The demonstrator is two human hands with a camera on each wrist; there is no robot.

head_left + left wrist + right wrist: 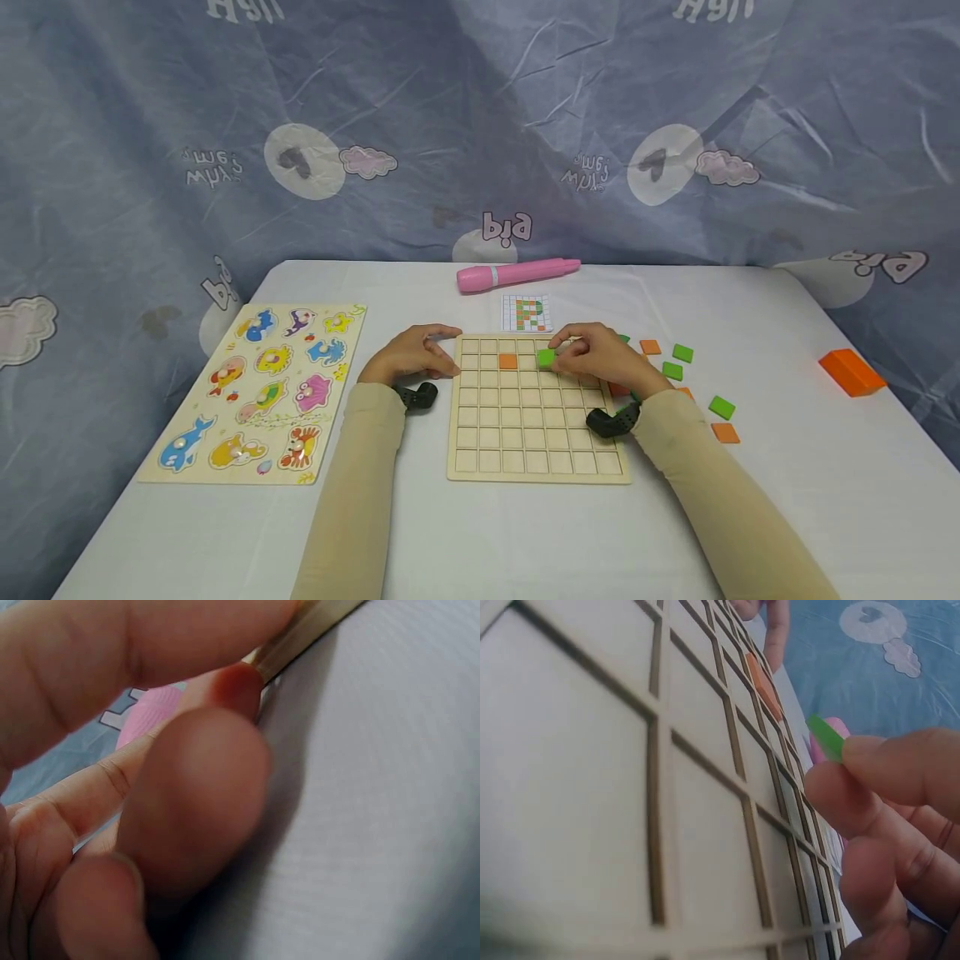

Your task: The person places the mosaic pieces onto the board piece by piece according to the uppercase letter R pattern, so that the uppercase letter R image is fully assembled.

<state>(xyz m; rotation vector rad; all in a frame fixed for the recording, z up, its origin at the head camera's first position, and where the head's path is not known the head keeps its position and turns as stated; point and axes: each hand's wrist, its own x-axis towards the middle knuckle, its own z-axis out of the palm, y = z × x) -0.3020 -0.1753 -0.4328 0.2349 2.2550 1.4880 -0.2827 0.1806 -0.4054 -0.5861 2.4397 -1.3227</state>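
Note:
A wooden grid board (540, 472) lies flat on the table, with an orange square tile (508, 362) in one cell of its second row. Between thumb and fingertips, my right hand (600, 354) pinches a green square tile (546, 359) over the upper right part of the grid. In the right wrist view, this green tile (826, 739) is tilted and apart from the board. At the board's upper left corner, my left hand (411, 353) touches the edge with relaxed fingers. Behind the board lies a pattern card (527, 313) with a letter R in green and orange squares.
Several loose green and orange tiles, one a green tile (722, 407), lie right of the board, some partly hidden by the right hand. An orange block (852, 372) sits farther right. A pink pen-shaped object (519, 274) lies at the back. A sea-animal puzzle board (292, 396) is at left.

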